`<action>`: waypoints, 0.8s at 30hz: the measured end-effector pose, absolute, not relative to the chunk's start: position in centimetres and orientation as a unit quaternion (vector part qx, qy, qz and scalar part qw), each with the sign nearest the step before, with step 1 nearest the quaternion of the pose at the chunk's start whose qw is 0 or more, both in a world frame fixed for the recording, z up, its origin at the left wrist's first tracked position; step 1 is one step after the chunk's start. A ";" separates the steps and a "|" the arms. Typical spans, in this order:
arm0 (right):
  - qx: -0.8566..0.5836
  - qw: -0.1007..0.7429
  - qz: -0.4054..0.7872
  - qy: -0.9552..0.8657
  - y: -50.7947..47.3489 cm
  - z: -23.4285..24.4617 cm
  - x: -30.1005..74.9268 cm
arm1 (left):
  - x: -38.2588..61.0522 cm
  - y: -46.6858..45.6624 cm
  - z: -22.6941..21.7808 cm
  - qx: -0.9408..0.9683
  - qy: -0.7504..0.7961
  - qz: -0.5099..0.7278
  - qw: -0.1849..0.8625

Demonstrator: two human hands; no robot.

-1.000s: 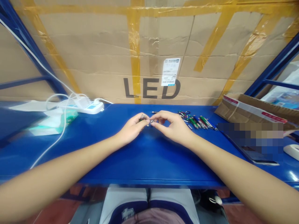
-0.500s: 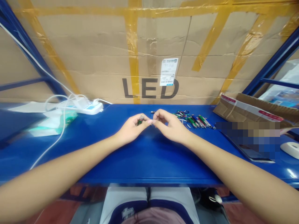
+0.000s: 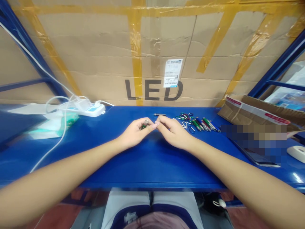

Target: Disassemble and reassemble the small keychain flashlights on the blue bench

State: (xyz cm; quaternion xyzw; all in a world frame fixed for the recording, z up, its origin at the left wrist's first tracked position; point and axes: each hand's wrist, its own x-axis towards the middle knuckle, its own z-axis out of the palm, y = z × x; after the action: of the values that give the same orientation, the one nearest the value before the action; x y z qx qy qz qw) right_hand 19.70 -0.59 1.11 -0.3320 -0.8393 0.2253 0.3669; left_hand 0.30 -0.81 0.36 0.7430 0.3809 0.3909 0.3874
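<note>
On the big cardboard box (image 3: 95,54) behind the blue table (image 3: 152,162), I read "LED" in heavy black capitals; a white shipping label (image 3: 173,73) stuck above and partly over the D carries codes and print too small for me to make out, as do the red patches on the open carton (image 3: 243,109) at the right. The small cylinder (image 3: 144,126) looks green with a silvery end, and it sits over the middle of the table, tucked in the left hand (image 3: 132,135), whose fingers curl closely round it. That hand's thumb reaches forward to meet the fingertips of the right hand (image 3: 175,133), which are drawn close together; I cannot tell whether they grip anything. Just to the right lie coloured clips (image 3: 184,116) and a row of similar cylinders (image 3: 203,124) in green, red and blue. A second ago a tiny silvery piece showed between the fingertips; now they cover that spot. The right hand sits slightly lower, so the thin black rod (image 3: 159,114) behind it, partly hidden earlier, lies in full view.
</note>
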 end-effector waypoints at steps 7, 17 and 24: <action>-0.319 0.352 0.255 -0.842 -0.7 1.1 19.6 | 0.2 -0.6 0.2 0.748 0.371 0.389 0.389; -0.311 0.365 0.340 -0.809 -0.6 0.9 19.5 | 0.5 -1.1 0.2 0.746 0.354 0.376 0.421; -0.350 0.401 0.206 -0.821 -0.1 1.0 19.9 | 0.5 -1.0 0.0 0.710 0.303 0.356 0.527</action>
State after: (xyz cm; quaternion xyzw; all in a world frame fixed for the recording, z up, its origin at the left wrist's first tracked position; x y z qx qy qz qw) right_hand 19.90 -0.10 1.00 -0.3496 -0.8211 0.2065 0.4011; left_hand 0.55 -0.96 0.02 0.7101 0.3027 0.3558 0.5269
